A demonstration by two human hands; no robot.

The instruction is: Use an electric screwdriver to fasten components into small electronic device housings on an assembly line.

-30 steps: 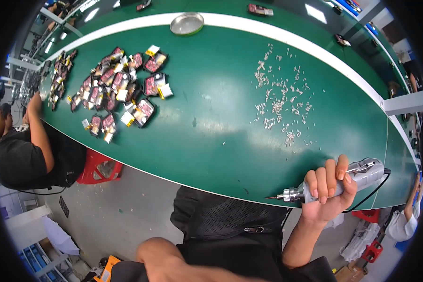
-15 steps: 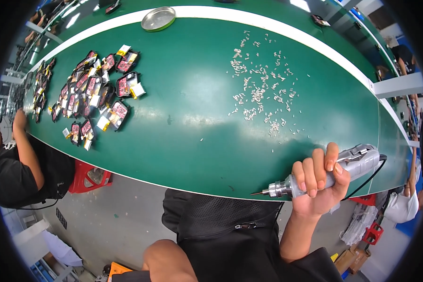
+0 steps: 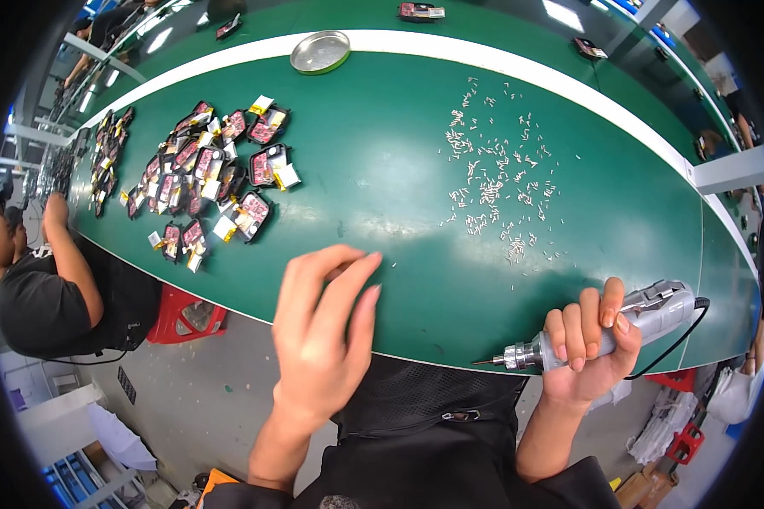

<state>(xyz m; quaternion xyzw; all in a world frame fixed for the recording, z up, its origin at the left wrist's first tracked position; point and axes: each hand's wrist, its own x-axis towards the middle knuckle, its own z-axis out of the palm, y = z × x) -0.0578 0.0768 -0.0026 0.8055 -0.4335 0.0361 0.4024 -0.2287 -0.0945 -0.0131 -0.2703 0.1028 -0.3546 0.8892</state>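
My right hand (image 3: 590,339), at the near right edge of the table, wraps around a grey electric screwdriver (image 3: 654,310) with a lever on its body. Its thin bit points left along the table edge, touching no part. Over the near edge, to the left, my left hand (image 3: 318,339) reaches forward with bent fingers and the thumb apart from the index finger. Nothing shows in it. Just beyond its fingertips lies one small pale pin-like piece (image 3: 394,265). Many more small metallic pieces (image 3: 491,191) are scattered across the right half of the green table (image 3: 373,170).
Black casings with red-and-white insides and yellow-white tabs (image 3: 210,161) are piled at the left. A round shallow tin (image 3: 321,53) stands at the far edge by the white strip. More casings (image 3: 421,12) sit on the green surface beyond. A co-worker (image 3: 51,280) sits at the left.
My left hand has come up from below over the near table edge. The right hand keeps its grip on the screwdriver. The whole view has shifted slightly, moving the scene right and down.
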